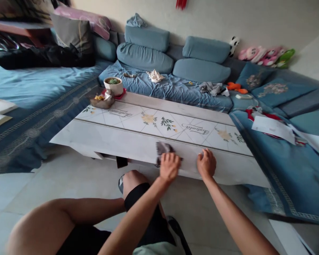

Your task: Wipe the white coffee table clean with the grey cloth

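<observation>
A low white coffee table (138, 140) with a floral tile pattern stands in front of me. My left hand (169, 166) presses a grey cloth (163, 148) against the table's near edge, fingers curled over it. My right hand (206, 163) rests beside it on the same edge, fingers bent down onto the surface, holding nothing. My bent knee shows below the hands.
A white pot with a succulent (113, 85) and a small dish (102, 101) sit at the table's far left corner. A blue sofa (175, 88) with cushions wraps around the table. Papers (273, 128) and scattered cloths lie on the sofa at right.
</observation>
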A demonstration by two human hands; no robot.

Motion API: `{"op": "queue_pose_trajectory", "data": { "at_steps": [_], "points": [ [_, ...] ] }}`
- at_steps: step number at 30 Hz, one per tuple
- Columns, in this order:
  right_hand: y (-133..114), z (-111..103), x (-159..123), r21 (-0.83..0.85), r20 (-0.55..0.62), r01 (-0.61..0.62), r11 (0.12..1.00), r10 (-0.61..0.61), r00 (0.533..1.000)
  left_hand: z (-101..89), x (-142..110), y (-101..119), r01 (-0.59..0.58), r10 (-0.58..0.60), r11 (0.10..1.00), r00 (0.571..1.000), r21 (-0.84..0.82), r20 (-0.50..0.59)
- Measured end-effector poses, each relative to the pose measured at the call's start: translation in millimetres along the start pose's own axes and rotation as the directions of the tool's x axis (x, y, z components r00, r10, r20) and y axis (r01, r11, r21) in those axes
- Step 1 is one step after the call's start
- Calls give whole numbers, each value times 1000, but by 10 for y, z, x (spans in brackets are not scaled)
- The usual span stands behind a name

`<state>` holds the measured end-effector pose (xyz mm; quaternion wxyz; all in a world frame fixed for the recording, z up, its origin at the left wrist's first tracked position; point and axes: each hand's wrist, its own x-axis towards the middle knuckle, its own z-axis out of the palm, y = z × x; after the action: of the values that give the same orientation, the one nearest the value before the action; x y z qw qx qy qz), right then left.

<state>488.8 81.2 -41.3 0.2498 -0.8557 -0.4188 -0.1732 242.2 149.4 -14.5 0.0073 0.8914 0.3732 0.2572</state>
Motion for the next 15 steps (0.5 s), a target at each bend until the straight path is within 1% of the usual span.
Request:
{"op": "queue_pose_trajectory", "data": {
  "at_steps": [1, 2, 3, 4, 5, 6, 7, 8, 10, 11, 12, 13, 14, 15],
  "points": [
    [4, -21, 3, -5, 2, 2, 1000, -2, 1000, 87, 89, 344, -97, 98, 994, 995, -43, 27],
    [11, -42, 5, -9, 10, 7, 1000, -7, 1000, 139, 166, 591, -175, 179, 981, 983, -81, 49],
    [20, -60, 7, -12, 21, 14, 1000, -14, 1000, 156, 223, 724, -233, 241, 966, 968, -109, 68],
    [31, -75, 8, -12, 32, 23, 1000, -23, 999, 142, 253, 737, -270, 281, 955, 956, -125, 82],
    [44, -85, 7, -9, 41, 32, 999, -32, 999, 100, 250, 633, -287, 300, 949, 949, -129, 93],
    [59, -89, 3, -4, 46, 40, 999, -39, 998, 33, 212, 425, -287, 298, 951, 950, -117, 96],
    [74, -87, -3, 2, 45, 41, 999, -41, 998, -55, 140, 133, -266, 274, 960, 957, -92, 92],
    [88, -79, -11, 6, 41, 38, 999, -38, 998, -161, 41, -218, -219, 223, 974, 972, -50, 79],
    [109, -53, -29, 12, 39, 23, 1000, -23, 999, -409, -199, -983, -63, 62, 996, 998, 59, 27],
    [113, -38, -37, 12, 40, 14, 1000, -15, 999, -537, -317, -1339, 30, -29, 993, 1000, 114, -11],
    [114, -25, -44, 10, 42, 7, 1000, -8, 999, -653, -418, -1642, 121, -114, 980, 992, 159, -51],
    [111, -15, -49, 7, 43, 2, 1000, -2, 999, -747, -496, -1872, 203, -190, 960, 978, 192, -88],
    [105, -9, -54, 2, 42, -2, 1000, 2, 999, -808, -547, -2015, 274, -253, 938, 960, 212, -120],
    [96, -7, -57, -3, 41, -5, 1000, 5, 999, -831, -570, -2061, 331, -305, 918, 941, 218, -144]
  ]
}}
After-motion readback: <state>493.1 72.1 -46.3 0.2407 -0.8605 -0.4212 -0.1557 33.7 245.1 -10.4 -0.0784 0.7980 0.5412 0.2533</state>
